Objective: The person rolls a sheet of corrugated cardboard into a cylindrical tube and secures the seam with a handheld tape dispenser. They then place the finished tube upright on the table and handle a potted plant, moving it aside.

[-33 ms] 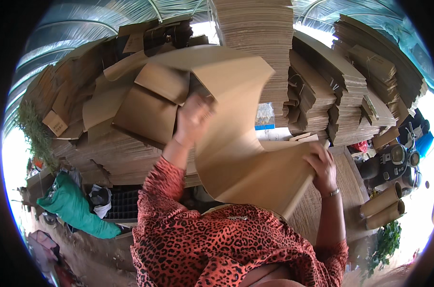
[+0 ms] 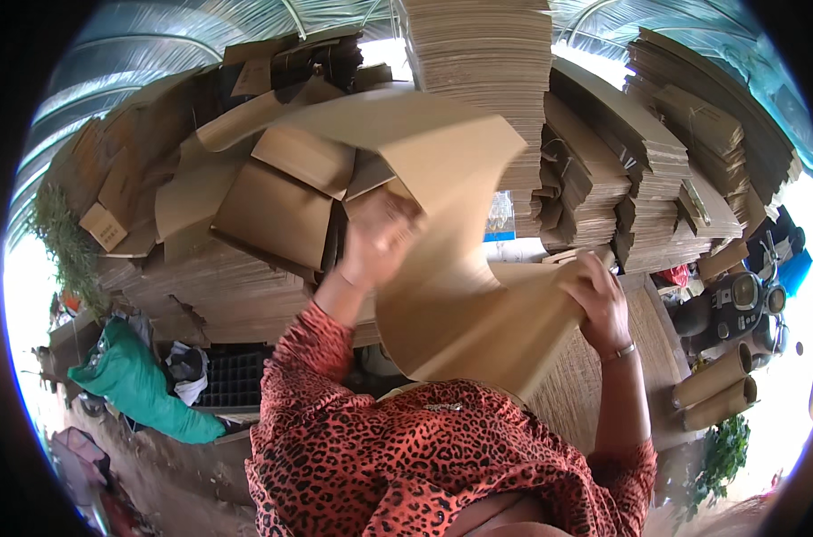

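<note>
A large brown cardboard sheet (image 2: pixel 460 304) curves in front of my body, its upper part arching away to the far left. My right hand (image 2: pixel 596 302) holds the right edge of the sheet, fingers bent over it. Smeared by motion, my left hand (image 2: pixel 380 240) is at the sheet's left edge, and its fingers cannot be made out. Just left of that hand lies an open cardboard box (image 2: pixel 277 210) with its flaps folded out. The sheet hides part of the surface beneath it.
A tall stack of flat cardboard (image 2: pixel 478 54) rises at the back. More cardboard stacks (image 2: pixel 594 170) stand to its right. At left lie a green sack (image 2: pixel 138 385) and a black cell tray (image 2: pixel 236 383). A motor scooter (image 2: pixel 738 304) and cardboard tubes (image 2: pixel 715 376) are at right.
My left hand has moved slightly right and toward me. The sheet has shifted a little to the right. The fingers of my right hand have lifted slightly.
</note>
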{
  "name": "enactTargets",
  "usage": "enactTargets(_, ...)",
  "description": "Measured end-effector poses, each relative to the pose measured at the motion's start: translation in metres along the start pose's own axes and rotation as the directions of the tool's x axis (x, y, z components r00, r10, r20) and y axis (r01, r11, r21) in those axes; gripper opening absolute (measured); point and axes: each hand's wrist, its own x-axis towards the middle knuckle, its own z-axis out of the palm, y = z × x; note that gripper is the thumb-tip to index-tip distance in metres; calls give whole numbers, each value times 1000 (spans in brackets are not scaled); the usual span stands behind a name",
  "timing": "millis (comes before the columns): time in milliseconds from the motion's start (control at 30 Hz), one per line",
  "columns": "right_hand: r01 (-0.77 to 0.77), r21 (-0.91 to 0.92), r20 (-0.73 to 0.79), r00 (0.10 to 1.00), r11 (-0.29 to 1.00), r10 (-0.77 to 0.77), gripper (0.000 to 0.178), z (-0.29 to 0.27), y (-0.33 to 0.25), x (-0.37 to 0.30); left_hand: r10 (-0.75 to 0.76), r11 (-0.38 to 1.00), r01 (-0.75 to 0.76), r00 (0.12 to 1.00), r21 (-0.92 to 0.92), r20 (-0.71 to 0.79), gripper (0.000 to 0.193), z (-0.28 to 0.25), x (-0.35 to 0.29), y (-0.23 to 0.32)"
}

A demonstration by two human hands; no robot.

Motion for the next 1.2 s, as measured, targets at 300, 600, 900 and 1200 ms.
enactTargets(300, 412, -54, 74, 910, 910, -407, 8, 42, -33, 72, -605, 541, 685, 720, -487, 340, 28, 1, -87, 71)
enactTargets(600, 460, 88, 10, 886, 883, -463, 18, 53, -62, 2, -771, -384, 603, 206, -699, 602, 91, -54, -160, -127)
enactTargets(900, 460, 58, -200, 875, 886, -441, 17, 65, -20, -113, -858, 5, 909, 219, -418, 466, 58, -34, -141, -185)
enactTargets(1200, 251, 27, -232, 943, 968, -238, 10, 86, 5, -168, -594, 725, 497, 802, -477, -67, 55, 19, 24, 25)
